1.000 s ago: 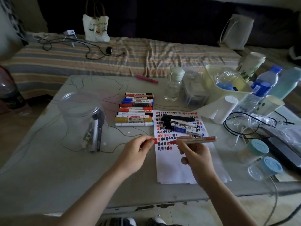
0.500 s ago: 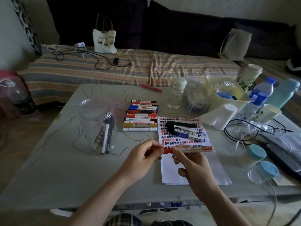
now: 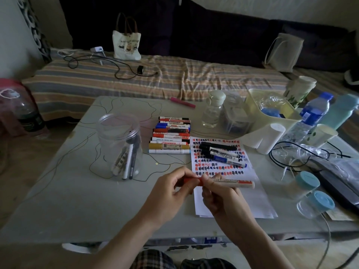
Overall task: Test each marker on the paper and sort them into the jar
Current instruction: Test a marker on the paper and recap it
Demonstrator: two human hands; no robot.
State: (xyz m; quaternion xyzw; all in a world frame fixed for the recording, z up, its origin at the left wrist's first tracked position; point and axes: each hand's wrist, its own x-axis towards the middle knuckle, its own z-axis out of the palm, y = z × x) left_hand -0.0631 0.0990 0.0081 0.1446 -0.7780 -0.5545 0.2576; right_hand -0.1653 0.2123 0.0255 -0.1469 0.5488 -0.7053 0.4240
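Both forearms are bare, without sleeves; dark plaid trousers (image 3: 153, 259) show at six o'clock.

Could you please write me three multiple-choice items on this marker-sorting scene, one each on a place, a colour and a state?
1. Where does the clear jar stand?
A. left of the row of markers
B. on the paper
C. in the cream bin

2. What colour is the cap of the marker held in both hands?
A. blue
B. red
C. black

3. How is the jar?
A. lidded and empty
B. tipped on its side
C. upright, open, with markers inside

Answers:
1. A: the jar stands on the table left of the row of markers.
2. B: the left hand pinches a red cap on the held marker, whose barrel the right hand grips.
3. C: it has no lid and markers lean inside.
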